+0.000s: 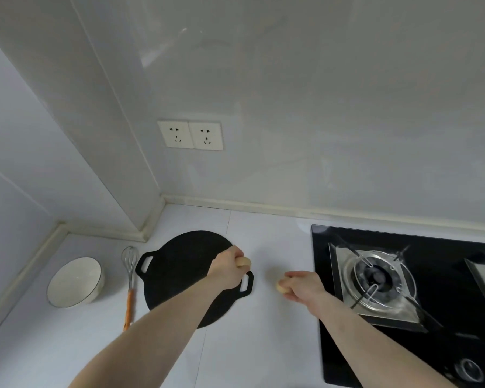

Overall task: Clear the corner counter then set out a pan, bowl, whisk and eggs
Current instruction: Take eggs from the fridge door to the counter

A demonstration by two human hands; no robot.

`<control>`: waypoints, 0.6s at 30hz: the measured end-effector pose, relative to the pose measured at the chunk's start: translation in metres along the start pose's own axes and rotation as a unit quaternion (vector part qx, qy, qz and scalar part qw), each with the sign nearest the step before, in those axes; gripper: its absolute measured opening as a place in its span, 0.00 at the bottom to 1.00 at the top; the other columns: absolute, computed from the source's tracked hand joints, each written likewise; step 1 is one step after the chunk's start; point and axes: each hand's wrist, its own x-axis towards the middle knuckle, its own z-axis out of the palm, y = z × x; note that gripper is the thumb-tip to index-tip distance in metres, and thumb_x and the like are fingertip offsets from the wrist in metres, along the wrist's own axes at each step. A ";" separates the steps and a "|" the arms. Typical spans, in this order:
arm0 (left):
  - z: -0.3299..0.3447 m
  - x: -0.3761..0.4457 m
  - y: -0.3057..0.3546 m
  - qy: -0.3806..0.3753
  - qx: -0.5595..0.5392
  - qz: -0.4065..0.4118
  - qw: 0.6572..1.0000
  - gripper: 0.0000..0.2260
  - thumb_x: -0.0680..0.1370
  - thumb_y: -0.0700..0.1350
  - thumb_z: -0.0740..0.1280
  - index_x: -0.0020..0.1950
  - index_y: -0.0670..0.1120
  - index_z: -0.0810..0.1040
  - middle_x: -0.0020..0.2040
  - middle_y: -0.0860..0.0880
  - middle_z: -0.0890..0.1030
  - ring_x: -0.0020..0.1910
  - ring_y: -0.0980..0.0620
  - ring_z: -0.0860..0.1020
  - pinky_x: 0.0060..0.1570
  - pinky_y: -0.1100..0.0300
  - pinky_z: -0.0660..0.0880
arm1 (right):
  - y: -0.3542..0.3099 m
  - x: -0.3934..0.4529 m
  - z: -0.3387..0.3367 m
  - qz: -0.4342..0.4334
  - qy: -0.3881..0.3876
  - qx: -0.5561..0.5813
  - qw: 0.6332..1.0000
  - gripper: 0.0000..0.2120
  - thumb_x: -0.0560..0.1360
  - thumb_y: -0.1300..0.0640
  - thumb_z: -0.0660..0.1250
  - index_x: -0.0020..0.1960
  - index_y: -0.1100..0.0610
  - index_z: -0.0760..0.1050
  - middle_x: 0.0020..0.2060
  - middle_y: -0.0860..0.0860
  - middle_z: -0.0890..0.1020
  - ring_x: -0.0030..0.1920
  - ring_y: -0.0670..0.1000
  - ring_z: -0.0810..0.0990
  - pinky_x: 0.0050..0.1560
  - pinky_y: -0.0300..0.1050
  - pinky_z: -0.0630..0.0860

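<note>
Item 1: we log a white ceramic bowl with a thin dark rim line (74,282), far left on the pale desk (277,331), upright, apart from its neighbours.

Item 2: a steel-wire whisk with an orange handle (130,281), lying flat between bowl and pan, wire head toward the wall.

Item 3: a flat round black griddle pan with 2 loop handles (185,275), centred near the corner. We judge it heavy and stiff, best lifted by both loops.

Item 4: our left hand (226,268), fingers curled round a tan-shelled egg (244,261) over the pan's right edge; whether the egg touches the desk we cannot tell.

Item 5: our right hand (303,285), fingers closed round a second tan egg (280,286), low over the desk between pan and stove.

Handling note: the eggs look smooth, matte and pale brown. We judge them light, brittle and prone to rolling, so we would cradle each round its middle and set it down gently, away from the edge.

Item 6: a black glass gas stove with steel burner ring (381,278), far right; 2 white wall sockets (190,134) above.
</note>
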 end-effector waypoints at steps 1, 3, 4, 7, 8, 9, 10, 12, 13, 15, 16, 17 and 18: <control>0.000 0.003 -0.001 0.002 -0.006 -0.001 1.000 0.13 0.76 0.51 0.66 0.60 0.51 0.76 0.54 0.52 0.81 0.52 0.50 0.79 0.52 0.56 0.77 | -0.002 0.001 0.003 0.002 0.000 -0.003 1.000 0.17 0.68 0.69 0.76 0.55 0.60 0.81 0.51 0.58 0.83 0.48 0.54 0.85 0.46 0.44 0.84; 0.000 0.005 -0.005 0.006 -0.015 -0.006 1.000 0.13 0.77 0.51 0.67 0.61 0.52 0.76 0.54 0.52 0.80 0.52 0.50 0.79 0.52 0.57 0.77 | -0.006 0.002 0.010 0.001 -0.008 -0.009 1.000 0.17 0.68 0.69 0.76 0.55 0.60 0.81 0.51 0.58 0.83 0.48 0.53 0.85 0.45 0.43 0.84; -0.001 0.006 -0.011 0.010 -0.016 -0.009 1.000 0.14 0.77 0.51 0.67 0.61 0.52 0.76 0.55 0.52 0.80 0.53 0.50 0.79 0.53 0.56 0.77 | -0.007 0.005 0.016 0.000 -0.014 -0.014 1.000 0.17 0.68 0.68 0.76 0.55 0.60 0.80 0.51 0.57 0.83 0.47 0.53 0.85 0.46 0.42 0.84; -0.005 0.006 -0.028 0.021 -0.014 -0.014 1.000 0.14 0.78 0.51 0.69 0.63 0.52 0.75 0.56 0.52 0.80 0.53 0.51 0.78 0.53 0.56 0.76 | -0.011 0.011 0.033 -0.014 -0.016 -0.038 0.999 0.20 0.66 0.65 0.77 0.57 0.59 0.81 0.52 0.55 0.83 0.47 0.52 0.85 0.51 0.46 0.84; -0.007 0.007 -0.033 0.022 -0.010 -0.016 1.000 0.14 0.79 0.51 0.69 0.64 0.52 0.74 0.57 0.52 0.79 0.54 0.51 0.78 0.52 0.57 0.76 | -0.013 0.014 0.038 -0.020 -0.013 -0.056 0.998 0.21 0.65 0.64 0.77 0.58 0.58 0.81 0.52 0.54 0.83 0.47 0.52 0.86 0.54 0.48 0.84; -0.010 0.008 -0.036 0.025 -0.003 -0.018 1.000 0.15 0.79 0.50 0.69 0.64 0.52 0.74 0.57 0.53 0.78 0.54 0.51 0.78 0.52 0.58 0.75 | -0.015 0.014 0.043 -0.028 -0.010 -0.079 0.996 0.22 0.64 0.62 0.76 0.59 0.57 0.81 0.52 0.52 0.83 0.46 0.52 0.86 0.56 0.49 0.83; -0.011 0.012 -0.040 0.029 0.005 -0.019 0.999 0.15 0.79 0.50 0.69 0.64 0.52 0.74 0.58 0.53 0.78 0.54 0.51 0.78 0.51 0.58 0.75 | -0.017 0.017 0.049 -0.035 -0.004 -0.099 0.994 0.22 0.65 0.61 0.76 0.59 0.57 0.81 0.51 0.50 0.83 0.47 0.53 0.86 0.57 0.50 0.83; -0.012 0.017 -0.038 0.033 0.027 -0.004 0.999 0.14 0.79 0.49 0.69 0.64 0.52 0.74 0.58 0.53 0.77 0.53 0.51 0.78 0.49 0.57 0.75 | -0.018 0.018 0.054 -0.050 0.006 -0.130 0.990 0.21 0.66 0.59 0.75 0.59 0.54 0.80 0.51 0.49 0.83 0.49 0.54 0.85 0.59 0.51 0.82; -0.012 0.022 -0.035 0.035 0.041 0.011 0.999 0.14 0.79 0.48 0.69 0.63 0.52 0.74 0.58 0.53 0.76 0.52 0.51 0.77 0.49 0.57 0.74 | -0.019 0.021 0.056 -0.056 0.011 -0.144 0.988 0.21 0.67 0.58 0.74 0.59 0.53 0.80 0.53 0.49 0.83 0.51 0.55 0.85 0.60 0.51 0.81; -0.007 0.037 -0.028 0.033 0.067 0.045 0.996 0.12 0.79 0.47 0.68 0.62 0.51 0.74 0.58 0.52 0.77 0.52 0.50 0.77 0.49 0.55 0.75 | -0.021 0.034 0.059 -0.068 0.023 -0.177 0.981 0.21 0.67 0.56 0.73 0.60 0.52 0.80 0.55 0.50 0.83 0.53 0.56 0.84 0.60 0.52 0.81; -0.005 0.043 -0.023 0.029 0.076 0.060 0.995 0.13 0.79 0.46 0.67 0.63 0.51 0.74 0.58 0.51 0.77 0.52 0.49 0.77 0.50 0.54 0.76 | -0.023 0.039 0.059 -0.071 0.030 -0.186 0.979 0.21 0.67 0.55 0.73 0.60 0.52 0.80 0.55 0.50 0.83 0.53 0.56 0.84 0.60 0.52 0.81; -0.003 0.049 -0.018 0.025 0.085 0.072 0.993 0.13 0.79 0.45 0.66 0.63 0.50 0.74 0.58 0.51 0.78 0.53 0.49 0.77 0.50 0.53 0.76 | -0.024 0.043 0.060 -0.072 0.034 -0.192 0.978 0.21 0.67 0.55 0.73 0.61 0.52 0.79 0.55 0.50 0.83 0.54 0.56 0.84 0.60 0.52 0.81; -0.002 0.054 -0.014 0.020 0.096 0.080 0.992 0.14 0.79 0.44 0.66 0.64 0.50 0.74 0.58 0.50 0.78 0.53 0.49 0.77 0.51 0.53 0.76 | -0.024 0.045 0.060 -0.075 0.038 -0.195 0.977 0.21 0.68 0.55 0.73 0.60 0.52 0.79 0.54 0.50 0.83 0.53 0.56 0.84 0.59 0.52 0.81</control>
